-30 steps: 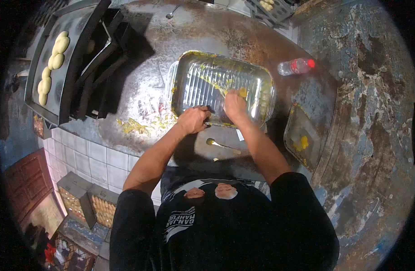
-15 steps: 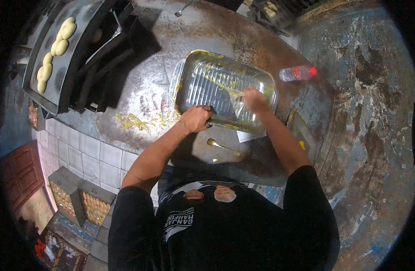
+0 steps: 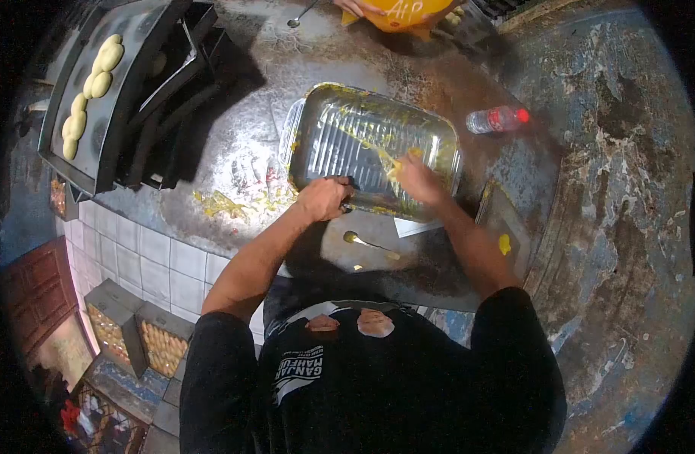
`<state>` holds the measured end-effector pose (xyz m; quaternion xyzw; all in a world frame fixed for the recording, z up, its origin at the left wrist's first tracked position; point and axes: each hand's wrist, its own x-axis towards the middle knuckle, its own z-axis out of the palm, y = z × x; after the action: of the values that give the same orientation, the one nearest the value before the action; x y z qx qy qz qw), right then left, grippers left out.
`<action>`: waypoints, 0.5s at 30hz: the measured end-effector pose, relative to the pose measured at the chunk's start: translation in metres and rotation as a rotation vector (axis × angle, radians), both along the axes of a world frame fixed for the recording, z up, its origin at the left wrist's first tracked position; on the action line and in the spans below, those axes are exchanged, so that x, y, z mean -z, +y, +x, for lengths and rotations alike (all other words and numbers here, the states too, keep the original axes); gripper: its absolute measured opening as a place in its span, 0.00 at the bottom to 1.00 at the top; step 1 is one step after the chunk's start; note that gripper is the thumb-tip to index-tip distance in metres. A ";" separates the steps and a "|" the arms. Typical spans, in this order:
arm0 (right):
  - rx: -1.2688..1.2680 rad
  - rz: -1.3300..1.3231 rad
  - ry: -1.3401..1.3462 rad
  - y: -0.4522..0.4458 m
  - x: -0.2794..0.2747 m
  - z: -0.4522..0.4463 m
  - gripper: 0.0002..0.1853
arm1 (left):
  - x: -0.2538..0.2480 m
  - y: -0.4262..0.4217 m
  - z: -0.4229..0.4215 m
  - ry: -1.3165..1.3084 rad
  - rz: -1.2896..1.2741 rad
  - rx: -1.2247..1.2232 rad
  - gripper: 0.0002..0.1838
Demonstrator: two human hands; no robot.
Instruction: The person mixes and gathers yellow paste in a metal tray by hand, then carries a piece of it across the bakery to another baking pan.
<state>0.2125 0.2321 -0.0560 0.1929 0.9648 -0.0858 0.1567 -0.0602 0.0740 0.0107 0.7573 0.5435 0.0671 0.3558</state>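
Note:
A clear rectangular glass baking dish (image 3: pixel 363 198), smeared with yellow, stands tilted in my view on the worktop. My left hand (image 3: pixel 324 199) is closed over its near rim, with something dark by the fingertips. Inside the dish, my right hand (image 3: pixel 421 180) is wrapped around a long, thin, yellow-smeared utensil (image 3: pixel 376 151) that points toward the far left; its exact kind is unclear. Close to me on the worktop lies a spoon (image 3: pixel 352 237) with yellow residue. A white paper (image 3: pixel 417 226) sticks out beside the dish's near edge.
Dough pieces (image 3: pixel 99 85) lie on a dark baking tray (image 3: pixel 124 83) stacked at left. A red-capped plastic bottle (image 3: pixel 495 119) lies right of the dish. Another person's hand (image 3: pixel 350 6) is by an orange container (image 3: pixel 408 13) at the far edge. A small metal spoon (image 3: pixel 294 23) lies nearby.
My right hand has shifted slightly left and down within the dish, with the utensil. An orange container and another person's hand have come into view at the far edge. My left hand stays put.

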 end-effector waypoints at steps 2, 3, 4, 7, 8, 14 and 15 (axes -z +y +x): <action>0.354 -0.112 -0.080 -0.030 -0.050 -0.028 0.08 | -0.004 -0.001 -0.002 0.015 -0.027 0.001 0.24; 0.750 -0.244 -0.024 -0.043 -0.075 -0.042 0.08 | -0.005 -0.002 -0.002 0.014 -0.005 -0.004 0.23; 0.757 -0.239 -0.024 -0.046 -0.071 -0.045 0.08 | -0.006 0.000 0.000 0.013 0.026 -0.011 0.23; 0.791 -0.119 0.023 -0.058 -0.039 -0.045 0.10 | -0.003 0.002 -0.001 0.017 -0.017 0.013 0.24; 0.783 -0.112 0.021 -0.060 -0.031 -0.045 0.10 | -0.007 0.002 0.000 0.020 -0.013 0.014 0.24; 0.538 -0.007 0.084 -0.052 -0.033 -0.035 0.09 | -0.002 0.000 -0.001 0.003 0.000 -0.015 0.24; 0.490 0.035 0.077 -0.051 -0.036 -0.037 0.09 | -0.001 0.000 -0.002 -0.009 0.020 -0.004 0.24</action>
<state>0.1756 0.1807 -0.0202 0.4205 0.8958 -0.1118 0.0907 -0.0626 0.0741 0.0121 0.7593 0.5429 0.0766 0.3506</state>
